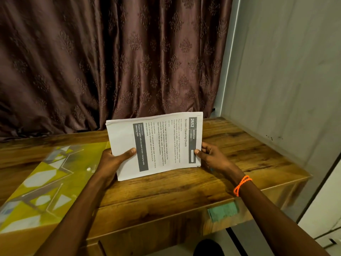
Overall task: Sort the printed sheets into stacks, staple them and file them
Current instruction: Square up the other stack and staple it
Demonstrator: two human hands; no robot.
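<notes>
- Stack of printed sheets (156, 145) held above the wooden desk (184, 191), long axis left-right, header towards the right.
- Left hand (112, 159) grips its left edge, thumb on top.
- Right hand (210, 156) pinches the right edge.

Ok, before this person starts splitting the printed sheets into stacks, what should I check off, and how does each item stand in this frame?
1. Both hands on the bundle of printed sheets: ok; left hand and right hand grip opposite edges.
2. Top sheet readable: ok, headed "Screen Cleaning Check".
3. Edges squared: not ok, the left corner fans slightly.
4. Bare room on the wooden desk for stacks: ok.
5. Stapler within reach: cannot tell, none in view.
6. File or folder ready: cannot tell.
</notes>
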